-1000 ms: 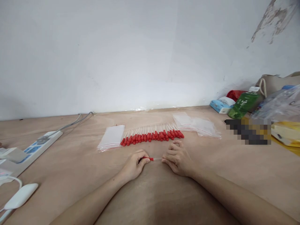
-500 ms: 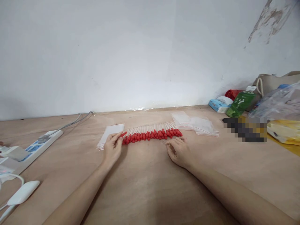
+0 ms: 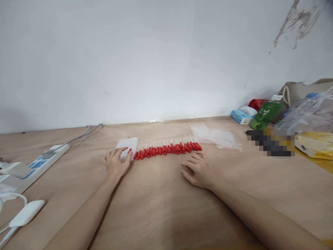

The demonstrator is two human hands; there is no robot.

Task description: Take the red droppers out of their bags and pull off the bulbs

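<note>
Several sticks with red tips (image 3: 166,149) lie side by side in a long row, their pale pointed ends toward the wall. My left hand (image 3: 116,164) is at the row's left end, fingers and thumb apart, over a small stack of clear bags (image 3: 129,142). Just beyond its thumb, a small red piece (image 3: 130,150) shows against the bags. My right hand (image 3: 199,169) rests below the row's right part, fingers loosely curled. A thin pale stick (image 3: 186,169) shows between its thumb and fingers; the rest of it is hidden.
More clear bags (image 3: 225,138) lie behind the row at right. A white power strip (image 3: 43,163) with plugs and cables is on the left. At the right are a tissue pack (image 3: 241,117), a green bottle (image 3: 266,114) and plastic bags (image 3: 309,114). A wall (image 3: 156,69) bounds the table.
My left hand has let go of a red piece and drawn slightly left, its fingers spreading. My right hand stays near its place, with its thumb and fingers a little farther apart.
</note>
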